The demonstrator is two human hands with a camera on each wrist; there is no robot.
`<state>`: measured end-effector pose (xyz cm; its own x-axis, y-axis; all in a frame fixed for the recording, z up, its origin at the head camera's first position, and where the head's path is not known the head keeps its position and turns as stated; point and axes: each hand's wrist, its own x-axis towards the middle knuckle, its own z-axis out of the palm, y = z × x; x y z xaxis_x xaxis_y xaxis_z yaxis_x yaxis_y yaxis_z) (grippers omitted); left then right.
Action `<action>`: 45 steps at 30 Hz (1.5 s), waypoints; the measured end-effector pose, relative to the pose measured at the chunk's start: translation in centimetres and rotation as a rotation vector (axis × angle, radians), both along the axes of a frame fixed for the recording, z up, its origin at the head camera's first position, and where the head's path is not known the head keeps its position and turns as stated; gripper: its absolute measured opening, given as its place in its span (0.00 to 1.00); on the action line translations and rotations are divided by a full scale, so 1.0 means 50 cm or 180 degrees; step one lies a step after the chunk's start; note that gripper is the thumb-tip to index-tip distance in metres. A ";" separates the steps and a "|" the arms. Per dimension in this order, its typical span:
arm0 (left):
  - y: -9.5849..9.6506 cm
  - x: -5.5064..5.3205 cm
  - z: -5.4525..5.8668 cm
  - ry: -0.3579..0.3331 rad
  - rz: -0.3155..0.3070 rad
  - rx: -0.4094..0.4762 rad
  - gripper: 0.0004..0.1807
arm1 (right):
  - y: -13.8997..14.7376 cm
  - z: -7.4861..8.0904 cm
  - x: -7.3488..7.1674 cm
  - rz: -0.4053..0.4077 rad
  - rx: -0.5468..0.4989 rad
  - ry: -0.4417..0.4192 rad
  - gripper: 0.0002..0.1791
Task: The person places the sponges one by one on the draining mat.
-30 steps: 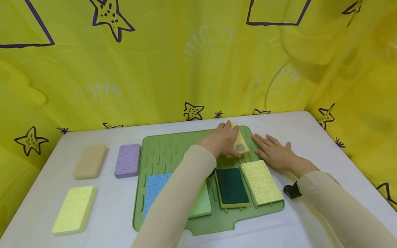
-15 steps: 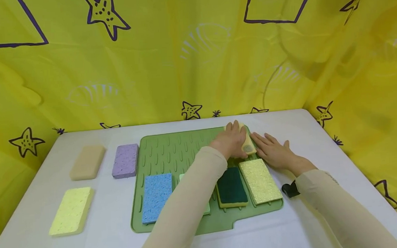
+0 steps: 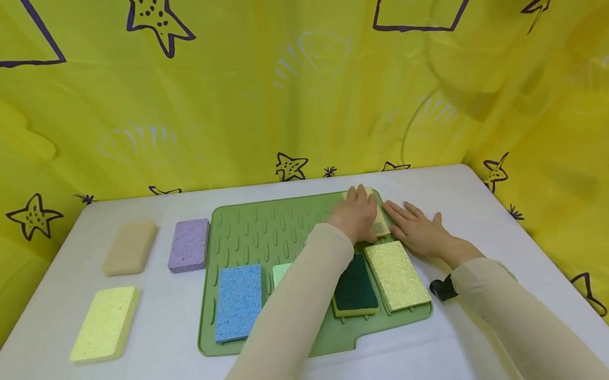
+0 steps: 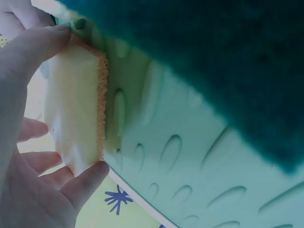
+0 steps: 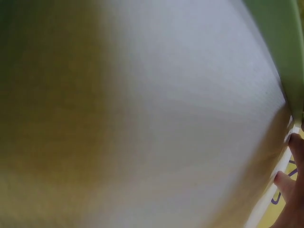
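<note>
Head view, looking forward and down: a person's left hand (image 3: 354,215) reaches to the far right corner of a green ridged mat (image 3: 257,228) and grips a cream sponge (image 3: 381,225), which is at that corner. Seen from the left wrist, the thumb lies at one end of this sponge and the fingers at the other, with an orange layer along its edge. The right hand (image 3: 419,232) lies palm down on the white tabletop (image 3: 156,338), fingers straight and slightly spread, fingertips at the mat's right edge. Along the mat's near side, from left to right, sit a blue sponge (image 3: 240,301), a mint-green sponge (image 3: 280,273) mostly hidden by the left sleeve (image 3: 296,307), a sponge with a dark green scouring top (image 3: 356,285) and a pale yellow sponge (image 3: 399,276). Left of the mat are a purple sponge (image 3: 189,245) just beside it, a beige sponge (image 3: 130,248) farther out, and a lemon-yellow sponge (image 3: 105,324) nearer the viewer. Behind hangs a yellow curtain (image 3: 226,102) printed with starfish.
</note>
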<state>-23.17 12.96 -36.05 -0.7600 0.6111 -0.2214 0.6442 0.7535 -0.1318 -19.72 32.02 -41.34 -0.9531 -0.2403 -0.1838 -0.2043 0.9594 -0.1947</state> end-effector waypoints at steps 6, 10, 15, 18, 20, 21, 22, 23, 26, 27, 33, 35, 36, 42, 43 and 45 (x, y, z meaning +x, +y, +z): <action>-0.003 0.003 -0.002 -0.0190 0.0020 0.0076 0.43 | -0.003 0.005 -0.001 0.0015 0.0022 0.0003 0.34; -0.001 0.009 -0.005 -0.0193 0.0010 0.0151 0.38 | 0.000 0.002 -0.001 -0.0001 0.0026 0.0008 0.34; 0.003 0.021 -0.009 0.0054 0.0004 0.0106 0.36 | -0.001 0.002 0.001 -0.0018 -0.0023 -0.0022 0.34; 0.002 0.020 -0.008 -0.0016 0.0043 0.0146 0.38 | 0.001 0.001 0.000 -0.0017 -0.0022 -0.0006 0.34; -0.001 0.015 -0.006 -0.0136 0.0065 0.0222 0.39 | 0.002 0.001 0.001 -0.0017 -0.0011 0.0008 0.34; -0.004 0.012 -0.005 -0.0187 0.0060 0.0248 0.40 | 0.003 0.002 0.001 -0.0018 -0.0009 0.0011 0.34; -0.007 0.009 -0.004 -0.0240 0.0058 0.0292 0.41 | 0.003 0.002 0.002 -0.0018 -0.0016 0.0010 0.34; -0.011 0.006 -0.003 -0.0286 0.0043 0.0329 0.41 | 0.004 0.002 0.002 -0.0017 -0.0011 0.0004 0.34; -0.029 -0.004 0.001 -0.0344 -0.0036 0.0404 0.41 | 0.003 0.003 0.005 -0.0020 -0.0045 -0.0030 0.34; -0.038 -0.007 0.003 -0.0341 -0.0057 0.0420 0.40 | 0.002 0.003 0.005 -0.0018 -0.0064 -0.0040 0.34; -0.101 -0.030 0.020 -0.0413 0.0014 0.0613 0.40 | -0.002 0.004 0.003 0.0013 -0.0105 -0.0006 0.34; -0.122 -0.035 0.023 -0.0458 0.0054 0.0667 0.41 | -0.002 0.003 0.003 0.0019 -0.0107 0.0004 0.34; -0.132 -0.036 0.024 -0.0476 0.0063 0.0704 0.41 | -0.003 0.003 0.004 0.0020 -0.0120 0.0002 0.34; -0.177 -0.035 0.035 -0.0493 0.0002 0.0893 0.42 | -0.004 0.002 0.007 0.0036 -0.0156 -0.0012 0.34; -0.182 -0.034 0.038 -0.0480 -0.0006 0.0922 0.43 | -0.003 0.002 0.007 0.0037 -0.0152 -0.0005 0.34; -0.193 -0.032 0.045 -0.0434 -0.0018 0.0985 0.43 | -0.002 0.002 0.006 0.0042 -0.0144 0.0012 0.34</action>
<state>-24.75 3.30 -33.82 -0.7325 0.6694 -0.1241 0.6445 0.7405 0.1905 -19.40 31.91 -41.21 -0.9505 -0.2608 -0.1689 -0.2176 0.9468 -0.2371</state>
